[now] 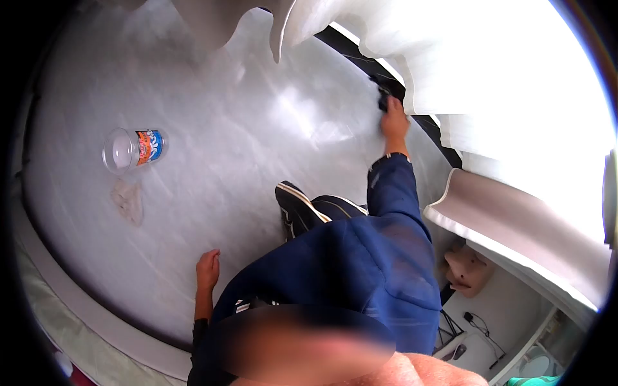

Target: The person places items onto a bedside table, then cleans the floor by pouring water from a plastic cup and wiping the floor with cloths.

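Note:
My right hand (pixel 394 122) reaches out to the far right, fingers closed on a small dark object (pixel 384 96). That object is against the black baseboard (pixel 421 122) under the curtain's hem; it is blurred, and I cannot tell its kind. My left hand (pixel 207 269) hangs low above the grey floor, fingers curled in, with nothing visible in it. Farther left, a clear plastic tub (pixel 122 152) with an orange and blue label lies on its side. Just below the tub is a crumpled beige cloth or tissue (pixel 127 201).
White curtains (pixel 508 77) hang along the right and top. A beige padded edge (pixel 96 302) curves along the lower left. At lower right are a mask-like face form (pixel 468 269), a white surface with cables (pixel 486 328) and a shelf (pixel 547 341). My dark shoe (pixel 299 202) is on the glossy floor (pixel 225 141).

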{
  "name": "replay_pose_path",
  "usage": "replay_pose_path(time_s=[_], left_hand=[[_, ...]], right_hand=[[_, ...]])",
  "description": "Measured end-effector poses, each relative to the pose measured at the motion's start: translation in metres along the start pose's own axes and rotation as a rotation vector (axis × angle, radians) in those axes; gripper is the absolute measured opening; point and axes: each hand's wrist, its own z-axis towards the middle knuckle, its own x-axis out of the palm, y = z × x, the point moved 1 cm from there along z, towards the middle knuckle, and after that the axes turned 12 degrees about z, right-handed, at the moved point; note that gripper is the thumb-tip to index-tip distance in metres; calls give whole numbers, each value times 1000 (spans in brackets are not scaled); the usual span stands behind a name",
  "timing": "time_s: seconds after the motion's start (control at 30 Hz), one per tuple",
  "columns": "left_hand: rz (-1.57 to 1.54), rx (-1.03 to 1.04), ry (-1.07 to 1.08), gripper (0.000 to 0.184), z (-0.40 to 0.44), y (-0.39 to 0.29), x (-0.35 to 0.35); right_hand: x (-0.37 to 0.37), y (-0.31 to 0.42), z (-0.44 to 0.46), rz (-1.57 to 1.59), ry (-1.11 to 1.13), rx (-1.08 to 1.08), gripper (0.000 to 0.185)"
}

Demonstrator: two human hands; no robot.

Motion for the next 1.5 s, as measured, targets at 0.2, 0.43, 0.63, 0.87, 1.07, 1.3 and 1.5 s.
replay_pose_path(time_s=[0.2, 0.43, 0.63, 0.87, 1.07, 1.3, 1.5], left_hand=[[4, 19, -21, 14, 7, 18, 23], [-58, 49, -69, 15, 10, 12, 11], [-59, 7, -155, 16, -8, 22, 16], [-62, -72, -120, 18, -15, 20, 13], [-9, -127, -152, 20, -26, 50, 6], [-101, -295, -389, 17, -54, 85, -1], [-83, -241, -368, 15, -38, 91, 1]], right_hand=[[-13, -150, -119, 215, 24, 348, 46], [0, -56, -116, 240, -102, 245, 52], [52, 117, -116, 162, -73, -522, 61], [45, 270, -242, 514, 849, -1126, 55], [24, 354, -167, 791, 1378, -972, 57], [86, 414, 35, 212, 521, -883, 58], [143, 447, -160, 268, 122, -1104, 34]])
